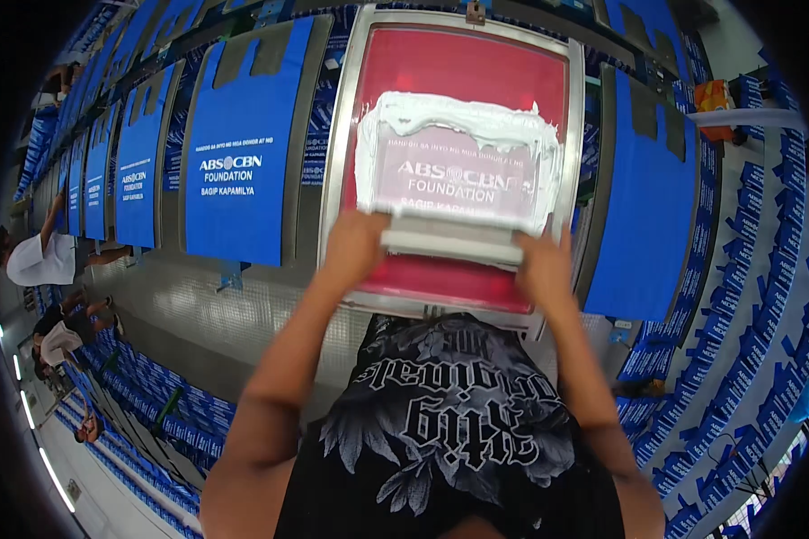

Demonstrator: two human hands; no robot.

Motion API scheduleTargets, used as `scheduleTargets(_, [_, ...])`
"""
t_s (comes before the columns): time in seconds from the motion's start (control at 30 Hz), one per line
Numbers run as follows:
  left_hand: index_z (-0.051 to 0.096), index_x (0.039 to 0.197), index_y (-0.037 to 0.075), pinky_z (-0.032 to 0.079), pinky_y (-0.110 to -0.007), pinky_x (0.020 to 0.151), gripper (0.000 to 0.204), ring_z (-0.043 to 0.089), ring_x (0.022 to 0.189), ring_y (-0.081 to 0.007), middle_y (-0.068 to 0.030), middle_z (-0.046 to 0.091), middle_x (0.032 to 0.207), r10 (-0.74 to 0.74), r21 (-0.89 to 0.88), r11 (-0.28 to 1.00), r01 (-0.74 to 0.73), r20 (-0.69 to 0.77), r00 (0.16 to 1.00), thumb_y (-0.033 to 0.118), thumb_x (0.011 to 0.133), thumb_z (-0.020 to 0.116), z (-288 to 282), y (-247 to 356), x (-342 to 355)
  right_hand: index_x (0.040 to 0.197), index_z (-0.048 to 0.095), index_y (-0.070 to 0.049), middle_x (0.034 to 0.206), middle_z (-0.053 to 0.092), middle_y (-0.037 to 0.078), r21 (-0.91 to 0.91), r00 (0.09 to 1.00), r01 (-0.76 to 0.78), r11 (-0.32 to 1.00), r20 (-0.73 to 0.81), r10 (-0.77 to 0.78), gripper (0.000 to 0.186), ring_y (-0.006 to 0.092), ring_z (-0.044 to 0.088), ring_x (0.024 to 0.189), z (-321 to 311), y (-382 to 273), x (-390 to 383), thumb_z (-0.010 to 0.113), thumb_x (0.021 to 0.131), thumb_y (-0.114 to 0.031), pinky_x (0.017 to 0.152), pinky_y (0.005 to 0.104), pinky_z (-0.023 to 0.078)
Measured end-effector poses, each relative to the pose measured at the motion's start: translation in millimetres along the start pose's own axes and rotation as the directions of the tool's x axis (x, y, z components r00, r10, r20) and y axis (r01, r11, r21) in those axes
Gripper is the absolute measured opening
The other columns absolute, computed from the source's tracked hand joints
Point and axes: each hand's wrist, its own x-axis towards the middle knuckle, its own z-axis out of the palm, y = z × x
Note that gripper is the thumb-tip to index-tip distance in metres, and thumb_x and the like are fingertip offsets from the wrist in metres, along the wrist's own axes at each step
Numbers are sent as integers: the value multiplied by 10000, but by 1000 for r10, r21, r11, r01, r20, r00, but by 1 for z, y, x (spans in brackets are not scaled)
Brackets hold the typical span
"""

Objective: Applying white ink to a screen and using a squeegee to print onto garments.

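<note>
A squeegee point(454, 242) with a pale, wide bar lies across a silkscreen frame in front of me. My left hand point(358, 244) is closed round its left end, and my right hand point(543, 268) grips the right end. The metal-edged frame point(340, 126) holds a red screen point(467, 65) with a lighter printing window carrying lettering and a round emblem. Thick white ink point(463, 115) lies in a ridge along the window's far side and smears down both sides. The squeegee sits at the near part of the window. What lies beneath the screen is mostly hidden.
Blue printed bags with cut-out handles lie on boards to the left point(234, 211) and right point(643, 207). Many more blue bags point(768, 278) hang or lie in rows at right. People work at far left, one in a white shirt point(47, 260). An orange item point(713, 103) is at upper right.
</note>
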Motion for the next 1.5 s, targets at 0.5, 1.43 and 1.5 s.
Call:
scheduleTargets(0.5, [658,858,77,444,-429,724,322,580,771,-329,-131,636,788,197,-98,971,-220,-201,960,-8,548,675,23,-5,-27,1023,644,-98,831,649,119,97,985,-80,992,162,64,469,266,608,892,-19,-11,-23,620,567,7,1078,526,208])
scheduleTargets(1.43, [622,736,22,368,-226,519,406,437,605,-43,42,532,638,17,-820,244,518,538,843,393,893,579,154,50,-134,1100,623,-44,1034,625,222,-5,958,201,980,212,-195,500,350,587,1008,-52,37,249,605,601,-72,890,379,452])
scheduleTargets(1.5, [643,778,28,389,-211,544,389,463,613,-41,45,561,650,49,-861,278,426,456,889,377,919,547,122,62,-136,1118,620,-67,1069,620,197,-20,969,147,989,204,-140,499,344,576,1032,-60,28,234,570,621,-67,897,388,452])
